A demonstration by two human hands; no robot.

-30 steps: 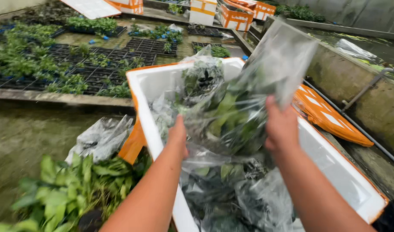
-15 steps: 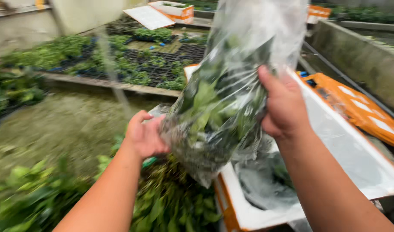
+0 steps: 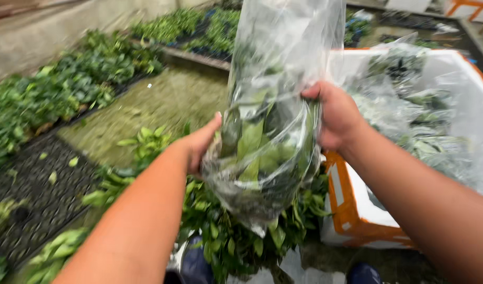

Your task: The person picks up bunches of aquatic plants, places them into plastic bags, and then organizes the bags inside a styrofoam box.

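Note:
I hold up a clear plastic bag [image 3: 273, 121] filled with green leafy seedlings. My left hand [image 3: 199, 144] presses against its left side, thumb up along the plastic. My right hand [image 3: 339, 115] grips the bag's right side at mid-height. The bag hangs tilted above a pile of loose green plants [image 3: 236, 231] on the ground. Its open top rises past the frame's upper edge.
A white foam box with an orange rim [image 3: 352, 210] stands at the right, holding more bagged plants [image 3: 410, 105]. Black seedling trays [image 3: 41, 194] and rows of green plants [image 3: 67, 94] lie at the left. A wet concrete strip [image 3: 157, 105] runs between. Dark shoes [image 3: 194, 265] show below.
The bag has come out of the white box and swung left, over the loose plants. My view has turned left with it; the box now sits at the right edge.

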